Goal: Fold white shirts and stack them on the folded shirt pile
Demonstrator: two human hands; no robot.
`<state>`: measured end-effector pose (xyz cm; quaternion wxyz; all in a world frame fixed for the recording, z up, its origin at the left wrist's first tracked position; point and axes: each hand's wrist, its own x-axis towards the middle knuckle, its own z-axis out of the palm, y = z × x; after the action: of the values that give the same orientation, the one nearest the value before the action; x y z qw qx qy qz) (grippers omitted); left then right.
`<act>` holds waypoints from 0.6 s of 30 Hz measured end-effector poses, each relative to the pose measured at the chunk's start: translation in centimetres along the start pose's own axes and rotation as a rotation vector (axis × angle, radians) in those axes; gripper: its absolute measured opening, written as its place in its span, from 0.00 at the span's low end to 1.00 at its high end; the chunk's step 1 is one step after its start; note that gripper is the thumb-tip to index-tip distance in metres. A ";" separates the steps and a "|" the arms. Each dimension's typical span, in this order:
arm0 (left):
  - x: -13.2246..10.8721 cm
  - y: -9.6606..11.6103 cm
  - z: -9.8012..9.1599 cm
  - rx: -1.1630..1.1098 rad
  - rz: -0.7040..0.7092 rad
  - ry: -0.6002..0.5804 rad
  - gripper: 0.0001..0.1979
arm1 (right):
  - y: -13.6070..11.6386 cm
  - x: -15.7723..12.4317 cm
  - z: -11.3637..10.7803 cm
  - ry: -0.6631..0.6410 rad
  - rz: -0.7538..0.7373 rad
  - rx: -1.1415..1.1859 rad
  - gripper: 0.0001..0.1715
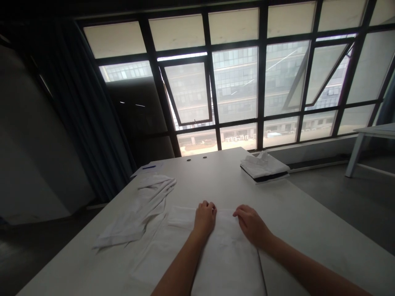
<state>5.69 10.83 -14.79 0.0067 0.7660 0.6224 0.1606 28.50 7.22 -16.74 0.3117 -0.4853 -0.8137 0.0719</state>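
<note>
A white garment [228, 263], which looks like a shirt, lies in front of me, its right side in a straight edge with a thin dark line along it. Part of its fabric [160, 250] spreads out to the left. My left hand [205, 218] is closed with curled fingers at the garment's far edge. At the same edge, a little to the right, my right hand [251, 225] pinches the fabric between thumb and fingers. Beneath the hands the cloth is partly hidden, and its exact folds are hard to make out.
Another crumpled white garment [135, 218] lies on the white table [308, 230] at left. Folded white clothes [265, 166] with a dark layer are stacked at the far right corner. A blue pen [149, 167] rests on paper at the far left. Windows stand behind.
</note>
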 end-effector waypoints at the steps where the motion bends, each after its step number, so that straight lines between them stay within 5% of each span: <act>1: -0.1 0.2 -0.4 0.007 0.034 0.001 0.12 | -0.7 -0.5 0.4 -0.043 -0.024 -0.019 0.21; 4: -0.7 1.2 -0.8 0.002 0.211 -0.056 0.15 | -1.2 -1.9 2.1 -0.181 -0.085 -0.101 0.36; 7: -1.9 2.4 0.3 -0.016 0.363 -0.149 0.19 | 0.0 -2.3 3.0 -0.251 -0.119 -0.137 0.38; 12: -4.0 2.9 2.0 -0.016 0.358 -0.254 0.33 | 1.8 -1.7 2.7 -0.258 -0.132 -0.147 0.39; 18: -7.1 1.0 -0.9 -0.058 0.360 -0.318 0.36 | 1.6 -1.6 2.2 -0.304 -0.120 -0.125 0.37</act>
<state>5.14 3.67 -15.37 0.0981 0.8797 0.4621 0.0543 28.99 7.10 -19.87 0.1580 -0.4379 -0.8819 0.0748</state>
